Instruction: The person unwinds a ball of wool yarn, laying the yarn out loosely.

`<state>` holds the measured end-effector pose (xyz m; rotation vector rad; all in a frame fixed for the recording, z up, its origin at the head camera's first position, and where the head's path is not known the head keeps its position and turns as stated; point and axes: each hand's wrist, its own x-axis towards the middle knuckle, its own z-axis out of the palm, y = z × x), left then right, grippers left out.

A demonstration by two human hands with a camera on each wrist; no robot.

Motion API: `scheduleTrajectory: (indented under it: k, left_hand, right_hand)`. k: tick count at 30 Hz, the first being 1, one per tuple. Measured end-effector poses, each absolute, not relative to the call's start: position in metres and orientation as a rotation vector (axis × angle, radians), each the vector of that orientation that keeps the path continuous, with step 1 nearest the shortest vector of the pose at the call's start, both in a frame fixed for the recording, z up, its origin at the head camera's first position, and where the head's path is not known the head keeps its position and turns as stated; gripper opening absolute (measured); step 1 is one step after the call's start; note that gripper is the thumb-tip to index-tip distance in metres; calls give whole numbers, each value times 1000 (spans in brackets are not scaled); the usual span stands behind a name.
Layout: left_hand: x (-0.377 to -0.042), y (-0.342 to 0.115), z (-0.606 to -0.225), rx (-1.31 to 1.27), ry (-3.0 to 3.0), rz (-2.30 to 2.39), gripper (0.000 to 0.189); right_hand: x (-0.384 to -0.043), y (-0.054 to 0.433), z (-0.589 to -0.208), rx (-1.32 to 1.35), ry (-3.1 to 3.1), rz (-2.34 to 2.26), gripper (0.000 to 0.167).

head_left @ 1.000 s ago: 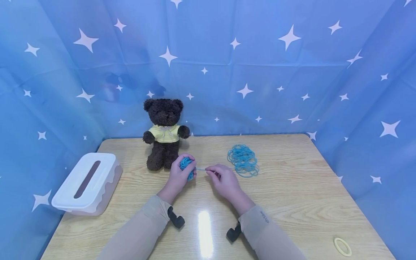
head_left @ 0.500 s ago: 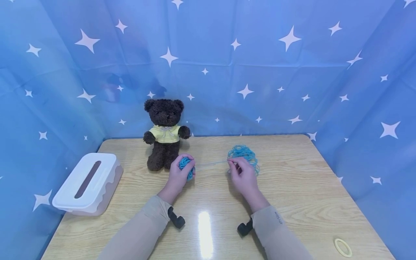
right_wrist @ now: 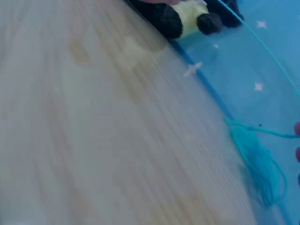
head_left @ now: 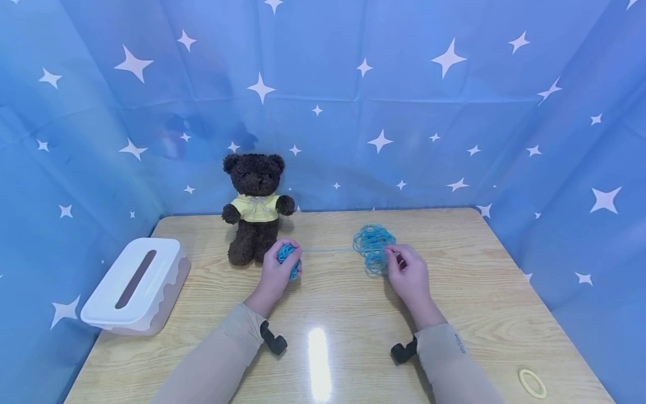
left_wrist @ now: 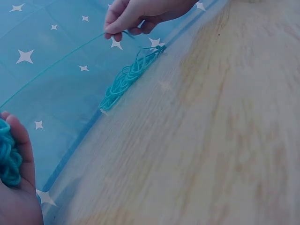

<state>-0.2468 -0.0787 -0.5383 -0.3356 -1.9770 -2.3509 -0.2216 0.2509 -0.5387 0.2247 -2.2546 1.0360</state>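
Yarn [head_left: 285, 252]: gripped in the curled left hand [head_left: 275, 274]; likely light, soft, easily tangled, best pinched by a single strand [head_left: 333, 250].
Right hand [head_left: 410, 272]: pinches that strand, which runs nearly straight.
Loose pile [head_left: 372, 237]: on the table [head_left: 343, 306], partly behind the right hand.
Teddy bear [head_left: 255, 207]: upright, beyond the left hand.
Curtain [head_left: 333, 148]: behind everything.

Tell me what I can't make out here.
Head: the underside of the held yarn, hidden by the left hand.
Head: part of the pile, behind the right hand.
Head: sleeve print, too small to read.
Left wrist: held yarn, cut off by the left edge.
Right wrist: right hand, mostly beyond the right edge.
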Motion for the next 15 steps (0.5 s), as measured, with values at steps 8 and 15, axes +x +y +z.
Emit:
scheduleTrajectory:
  k: [8,15]
  left_hand:
    - [-246,-79,-537,-318,-1943,-2386,13]
    - [-247,-79,-539,-304,-1942,-2386,10]
  right_hand:
    - [-219,277,-540,-54,-2404,934,11]
    - [-216,285,-540,-206,-2657,864,20]
